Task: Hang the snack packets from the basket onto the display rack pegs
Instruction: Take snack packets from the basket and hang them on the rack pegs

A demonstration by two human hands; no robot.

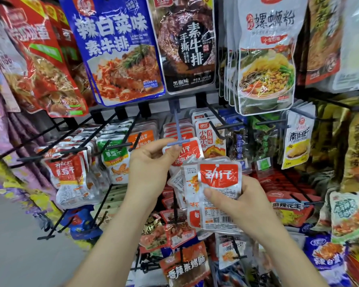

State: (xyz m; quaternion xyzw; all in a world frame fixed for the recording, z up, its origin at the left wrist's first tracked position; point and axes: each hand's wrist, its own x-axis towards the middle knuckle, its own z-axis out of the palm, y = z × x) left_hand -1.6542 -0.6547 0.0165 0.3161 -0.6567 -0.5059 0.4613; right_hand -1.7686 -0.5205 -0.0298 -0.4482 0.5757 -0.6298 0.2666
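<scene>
My left hand [151, 162] pinches the top of a small red-and-silver snack packet [188, 151] right at the T-shaped tip of a blue peg [177, 129] in the middle of the rack. My right hand [238, 199] grips a fanned stack of several similar red-and-silver packets [218, 183] just below and to the right of that peg. More of these packets hang further back on the same peg. The basket is out of view.
Black wire pegs [116, 145] jut toward me on the left and right, loaded with small packets. Large bags, such as a blue one [116, 48] and a noodle one [265, 59], hang overhead. Lower pegs [180, 259] carry more snacks. Grey floor [25, 255] lies at the lower left.
</scene>
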